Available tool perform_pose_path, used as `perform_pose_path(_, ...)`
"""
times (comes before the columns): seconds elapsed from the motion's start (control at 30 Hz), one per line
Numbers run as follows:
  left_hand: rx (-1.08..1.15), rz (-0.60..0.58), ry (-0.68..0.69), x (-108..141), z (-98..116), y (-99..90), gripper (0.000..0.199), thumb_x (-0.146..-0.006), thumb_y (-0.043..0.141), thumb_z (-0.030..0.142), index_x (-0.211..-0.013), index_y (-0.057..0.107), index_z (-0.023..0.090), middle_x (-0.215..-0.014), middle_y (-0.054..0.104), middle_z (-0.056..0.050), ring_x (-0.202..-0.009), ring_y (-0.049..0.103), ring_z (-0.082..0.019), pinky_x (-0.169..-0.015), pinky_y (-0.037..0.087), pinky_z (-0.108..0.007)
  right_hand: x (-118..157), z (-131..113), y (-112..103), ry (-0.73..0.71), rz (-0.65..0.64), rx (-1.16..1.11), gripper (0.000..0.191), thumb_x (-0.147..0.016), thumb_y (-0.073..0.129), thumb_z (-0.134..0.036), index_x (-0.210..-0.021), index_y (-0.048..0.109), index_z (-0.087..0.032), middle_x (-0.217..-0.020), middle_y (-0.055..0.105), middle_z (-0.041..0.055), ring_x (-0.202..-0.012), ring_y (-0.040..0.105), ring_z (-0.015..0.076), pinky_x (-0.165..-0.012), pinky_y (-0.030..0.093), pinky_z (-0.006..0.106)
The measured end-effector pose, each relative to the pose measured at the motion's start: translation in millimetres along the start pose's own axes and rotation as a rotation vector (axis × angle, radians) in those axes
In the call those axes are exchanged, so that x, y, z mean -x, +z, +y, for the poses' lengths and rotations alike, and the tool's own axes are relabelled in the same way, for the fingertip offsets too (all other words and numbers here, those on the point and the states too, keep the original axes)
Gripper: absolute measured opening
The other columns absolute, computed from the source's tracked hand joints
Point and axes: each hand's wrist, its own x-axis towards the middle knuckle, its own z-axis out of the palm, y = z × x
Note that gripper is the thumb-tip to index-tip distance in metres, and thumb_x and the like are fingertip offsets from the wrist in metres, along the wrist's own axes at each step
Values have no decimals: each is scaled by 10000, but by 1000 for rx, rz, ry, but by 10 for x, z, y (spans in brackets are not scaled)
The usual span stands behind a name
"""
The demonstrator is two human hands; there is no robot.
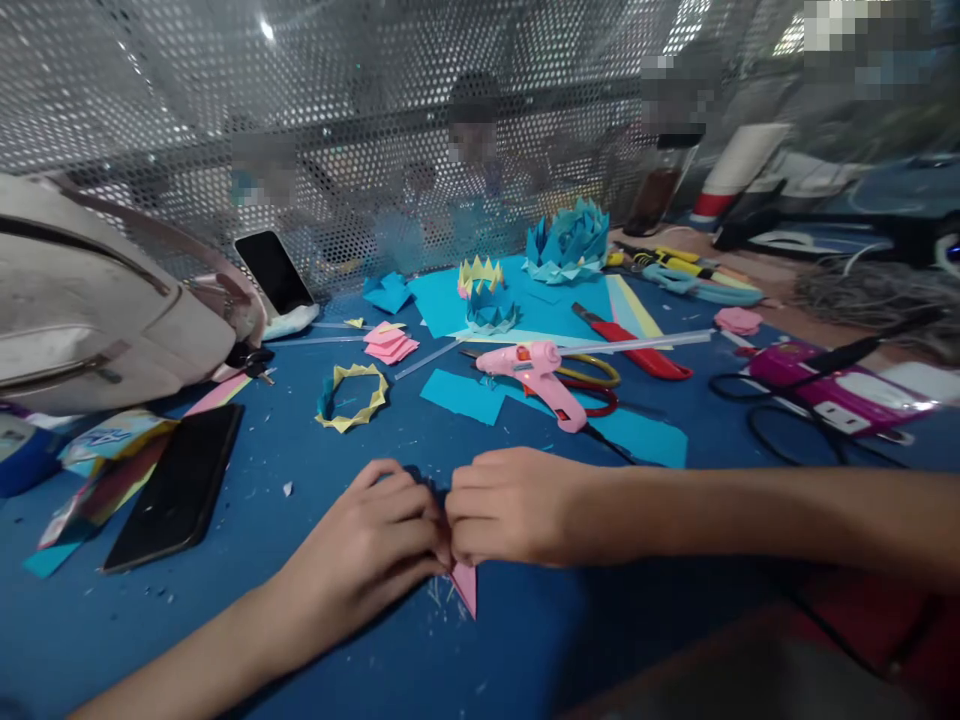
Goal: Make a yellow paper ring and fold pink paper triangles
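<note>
Both hands meet at the front middle of the blue table, over a folded piece of pink paper (466, 590). My left hand (382, 530) has its fingers closed on the paper from the left. From the right, my right hand (517, 510) presses curled fingers onto it. Only a pointed pink corner sticks out below the hands; the rest is covered. Just beyond lies a pink glue gun (529, 372) with a clear glue stick in its back. Left of it are a yellow zigzag paper ring (367, 402) and a stack of pink paper pieces (391, 344).
Blue paper sheets (465, 395), a red-handled cutter (637, 345) and a blue paper lotus (570, 240) stand beyond my hands. A black phone (180, 485) and a pale backpack (97, 310) are at left. A purple power strip (832, 385) with cables lies right. Perforated metal closes the back.
</note>
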Motion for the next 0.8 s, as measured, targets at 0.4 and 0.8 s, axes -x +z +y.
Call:
perform_pose_path(0.4, -24, 21, -170, -48, 67, 63, 103, -914, 687, 202, -879, 592, 219, -861, 573, 55, -854, 565, -141, -899, 308, -340, -79, -89, -200, 199, -93, -317, 108, -972, 599, -210, -979, 682, -141, -942, 669, 31, -881, 515, 180, -781, 400, 290)
perform_pose_path(0.8, -463, 324, 129, 134, 157, 288, 341, -1053, 360, 182, -909, 668, 161, -890, 686, -26, -832, 548, -174, -994, 338, -363, 37, -160, -47, 180, 116, -20, 259, -1000, 560, -220, -760, 642, -168, -851, 648, 15, -774, 489, 160, -652, 352, 315)
